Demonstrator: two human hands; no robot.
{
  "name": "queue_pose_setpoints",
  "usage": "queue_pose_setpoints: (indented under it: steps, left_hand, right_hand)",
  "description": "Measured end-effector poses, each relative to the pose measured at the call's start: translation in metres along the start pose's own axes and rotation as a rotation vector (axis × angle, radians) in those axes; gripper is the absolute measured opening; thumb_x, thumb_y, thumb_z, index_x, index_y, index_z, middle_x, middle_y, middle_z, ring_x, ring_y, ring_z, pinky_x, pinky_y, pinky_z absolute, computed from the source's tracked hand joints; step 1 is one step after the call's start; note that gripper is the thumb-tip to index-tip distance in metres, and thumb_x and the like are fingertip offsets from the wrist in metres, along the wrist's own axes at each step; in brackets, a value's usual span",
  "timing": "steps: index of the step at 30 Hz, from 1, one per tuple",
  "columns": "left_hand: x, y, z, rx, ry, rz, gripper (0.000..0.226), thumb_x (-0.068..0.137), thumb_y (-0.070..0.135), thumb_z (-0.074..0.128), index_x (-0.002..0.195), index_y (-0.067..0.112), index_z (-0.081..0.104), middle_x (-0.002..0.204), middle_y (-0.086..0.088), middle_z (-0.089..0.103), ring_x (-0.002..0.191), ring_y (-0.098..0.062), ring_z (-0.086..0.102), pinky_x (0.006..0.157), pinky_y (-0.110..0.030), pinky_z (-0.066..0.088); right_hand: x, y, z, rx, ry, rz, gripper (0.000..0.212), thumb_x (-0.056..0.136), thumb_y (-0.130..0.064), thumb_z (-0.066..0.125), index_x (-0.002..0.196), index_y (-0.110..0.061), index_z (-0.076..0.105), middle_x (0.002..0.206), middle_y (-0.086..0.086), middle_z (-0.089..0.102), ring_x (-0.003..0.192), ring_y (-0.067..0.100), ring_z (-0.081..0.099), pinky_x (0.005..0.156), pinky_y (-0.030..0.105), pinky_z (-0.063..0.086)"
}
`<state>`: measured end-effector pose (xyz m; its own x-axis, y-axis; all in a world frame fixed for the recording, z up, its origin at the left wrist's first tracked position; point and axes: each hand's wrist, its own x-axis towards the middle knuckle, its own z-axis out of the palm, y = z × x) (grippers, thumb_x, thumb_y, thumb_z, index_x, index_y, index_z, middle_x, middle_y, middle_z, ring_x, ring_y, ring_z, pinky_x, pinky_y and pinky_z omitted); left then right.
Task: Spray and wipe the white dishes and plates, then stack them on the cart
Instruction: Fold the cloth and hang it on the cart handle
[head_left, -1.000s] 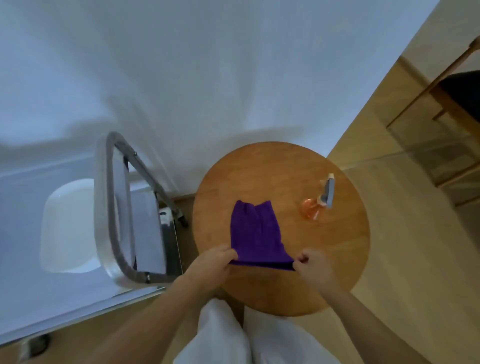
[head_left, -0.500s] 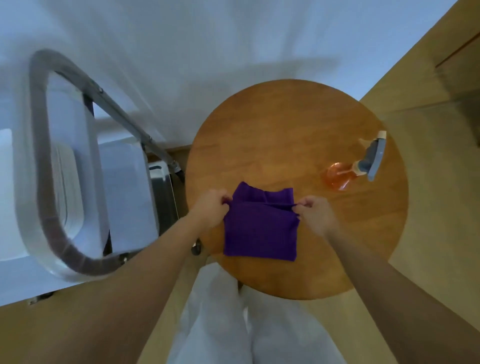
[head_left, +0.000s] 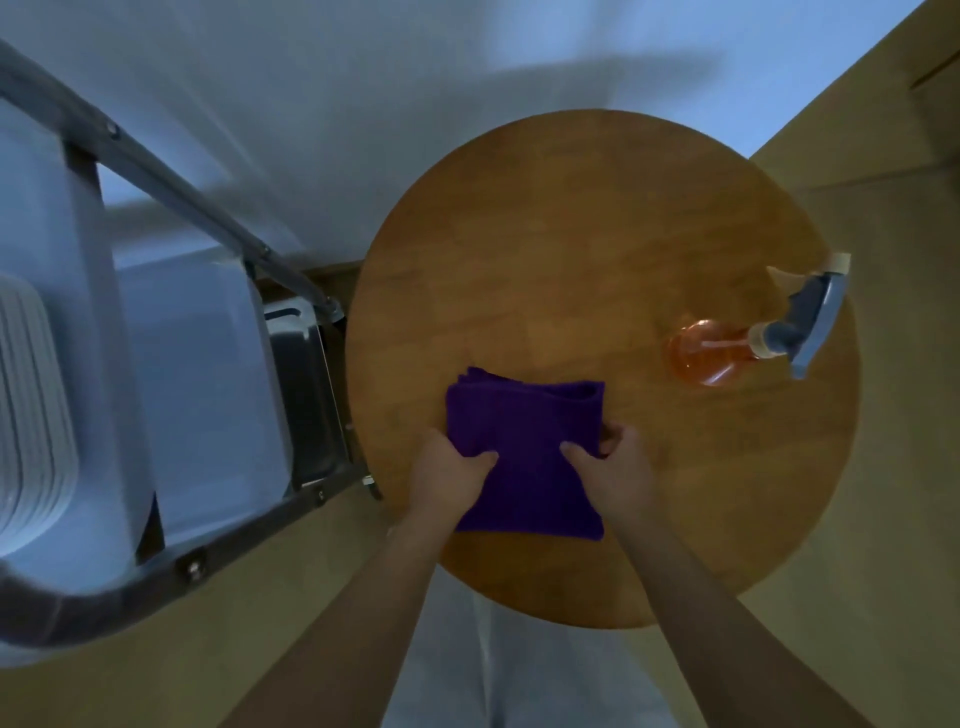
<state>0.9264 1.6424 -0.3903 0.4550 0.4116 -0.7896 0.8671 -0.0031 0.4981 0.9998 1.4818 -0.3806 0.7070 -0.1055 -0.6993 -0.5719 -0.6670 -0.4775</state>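
Note:
A folded purple cloth (head_left: 524, 415) lies on the round wooden table (head_left: 597, 249), near its front left. My left hand (head_left: 447, 473) grips the cloth's left edge, thumb on top. My right hand (head_left: 615, 467) grips its right edge, thumb on top and fingers curled under the side. A spray bottle (head_left: 727, 348) with orange liquid and a grey trigger lies on its side at the table's right. A stack of white plates (head_left: 31, 410) sits on the cart (head_left: 218, 364) at the far left.
The cart's grey metal handle frame (head_left: 197, 192) runs diagonally close to the table's left edge. A white wall fills the top of the view. Wooden floor (head_left: 893, 467) shows to the right and below. My white trousers (head_left: 498, 670) are under the table's front edge.
The cloth has been folded over again into a shorter, thicker square. Both hands slid from its far corners back to its side edges. The camera moved closer and left, bringing the cart nearer.

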Motion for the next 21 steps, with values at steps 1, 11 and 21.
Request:
queue_pose_setpoints:
  steps: [1, 11, 21]
  left_hand:
    - [0.0, 0.0, 0.001, -0.011, -0.039, -0.013, 0.034, 0.084, 0.026, 0.071, 0.107, 0.004, 0.059, 0.1, -0.008, 0.064, 0.09, -0.023, 0.062, 0.078, -0.039, 0.053]
    - [-0.061, 0.043, -0.069, -0.209, -0.052, 0.356, 0.005, 0.096, 0.029, 0.052, 0.099, 0.028, 0.056, 0.097, 0.002, 0.067, 0.086, -0.007, 0.065, 0.074, -0.023, 0.054]
    - [-0.193, 0.091, -0.248, -0.181, 0.581, 0.692, 0.013, 0.099, 0.027, 0.044, 0.089, 0.034, 0.049, 0.081, 0.015, 0.059, 0.067, 0.008, 0.059, 0.051, -0.004, 0.042]
  right_hand:
    - [-0.001, -0.003, 0.002, 0.042, -0.059, 0.044, 0.047, 0.08, -0.031, 0.071, 0.118, -0.014, 0.048, 0.093, -0.007, 0.055, 0.083, 0.012, 0.058, 0.063, 0.028, 0.049]
    - [-0.045, -0.08, -0.022, 0.416, -0.276, -0.167, 0.013, 0.089, -0.013, 0.059, 0.095, -0.024, 0.054, 0.103, 0.004, 0.064, 0.09, 0.02, 0.064, 0.077, 0.042, 0.055]
    - [-0.172, -0.232, -0.029, 0.593, -0.554, -0.577, 0.014, 0.09, -0.014, 0.058, 0.099, -0.022, 0.053, 0.087, -0.006, 0.071, 0.081, 0.014, 0.069, 0.062, 0.03, 0.055]
